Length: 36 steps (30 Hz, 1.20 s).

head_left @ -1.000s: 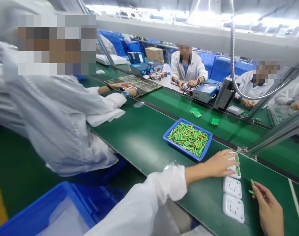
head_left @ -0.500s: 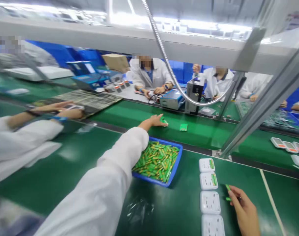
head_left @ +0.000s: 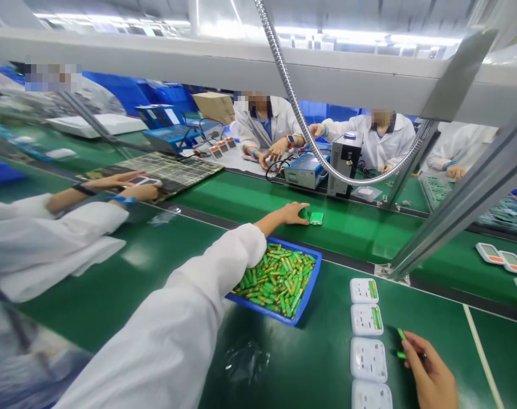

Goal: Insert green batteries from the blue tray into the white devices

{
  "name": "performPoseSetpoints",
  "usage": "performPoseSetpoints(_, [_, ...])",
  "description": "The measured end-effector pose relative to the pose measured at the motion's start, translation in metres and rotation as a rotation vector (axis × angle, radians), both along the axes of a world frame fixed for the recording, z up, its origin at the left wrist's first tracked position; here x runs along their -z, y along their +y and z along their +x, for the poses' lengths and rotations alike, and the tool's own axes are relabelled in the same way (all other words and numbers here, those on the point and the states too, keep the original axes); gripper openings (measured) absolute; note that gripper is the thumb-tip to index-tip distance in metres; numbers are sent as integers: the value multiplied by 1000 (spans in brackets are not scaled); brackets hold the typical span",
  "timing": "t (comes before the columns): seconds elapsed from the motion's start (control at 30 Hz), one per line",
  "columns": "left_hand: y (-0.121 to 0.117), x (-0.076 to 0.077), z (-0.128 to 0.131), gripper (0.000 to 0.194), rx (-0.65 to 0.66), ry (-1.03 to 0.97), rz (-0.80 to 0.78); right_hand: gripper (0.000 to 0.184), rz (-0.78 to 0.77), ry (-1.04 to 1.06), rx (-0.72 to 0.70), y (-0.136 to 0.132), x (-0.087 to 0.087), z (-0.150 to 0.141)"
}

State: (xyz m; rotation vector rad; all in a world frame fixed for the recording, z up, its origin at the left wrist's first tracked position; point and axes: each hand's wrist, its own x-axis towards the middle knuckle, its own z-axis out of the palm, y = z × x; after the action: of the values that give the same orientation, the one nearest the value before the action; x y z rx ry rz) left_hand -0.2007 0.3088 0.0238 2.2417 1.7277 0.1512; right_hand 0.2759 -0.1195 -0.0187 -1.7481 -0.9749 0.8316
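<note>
My left hand (head_left: 295,213) reaches across the blue tray (head_left: 312,284) to the green belt, thumb and fingers apart at the left edge of a green circuit board (head_left: 316,218). What lies between the fingers is unclear. The tray holds many green batteries (head_left: 279,278) with yellowish ends. At the lower right, my right hand (head_left: 431,369) is closed on green batteries (head_left: 401,335), two ends poking out. Beside it runs a column of white device housings (head_left: 369,359); the far two (head_left: 366,319) have green batteries in them, while the nearer ones show none.
A co-worker's hands (head_left: 145,187) hold a small device at the left. Others sit across the belt (head_left: 224,196) near a blue instrument box (head_left: 307,170). A metal post (head_left: 445,199) rises right of centre. White-and-orange devices (head_left: 513,261) lie on the belt at right.
My left hand has moved right along the belt to the circuit board. My right hand keeps its batteries beside the housings. The view has shifted slightly left.
</note>
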Motion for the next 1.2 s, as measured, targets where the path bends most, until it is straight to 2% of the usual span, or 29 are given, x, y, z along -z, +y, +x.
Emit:
performPoseSetpoints(0.13, [3, 0, 38, 112, -23, -141, -16, 72, 36, 13, -26, 1, -6, -7])
performPoseSetpoints(0.23, [1, -1, 65, 103, -88, -226, -8, 66, 72, 12, -33, 2, -13, -13])
performPoseSetpoints(0.3, [-3, -3, 81, 88, -149, -279, 14, 63, 100, 28, -40, 3, -16, -18])
performPoseSetpoints(0.37, [-6, -5, 94, 65, -220, -338, 53, 62, 125, 41, -48, 5, -19, -22])
performPoseSetpoints(0.47, [-11, -9, 103, 42, -300, -424, 102, 60, 149, 50, -55, 8, -20, -24])
performPoseSetpoints(0.63, [-24, -16, 98, 31, -398, -502, 129, 57, 155, 71, -59, 7, -19, -22])
performPoseSetpoints(0.73, [-30, -28, 88, 25, -440, -545, 131, 59, 152, 74, -72, 7, -16, -21])
performPoseSetpoints(0.83, [-29, -47, 81, 23, -466, -628, 139, 61, 153, 77, -72, 8, -14, -20])
performPoseSetpoints(0.93, [-24, -65, 87, 25, -475, -738, 152, 60, 161, 75, -77, 9, -12, -19])
performPoseSetpoints(1.03, [-19, -77, 111, 29, -469, -873, 127, 59, 175, 74, -84, 8, -12, -18])
performPoseSetpoints(1.2, [-8, -86, 174, 22, -414, -1158, 52, 64, 181, 99, -87, 8, -10, -18])
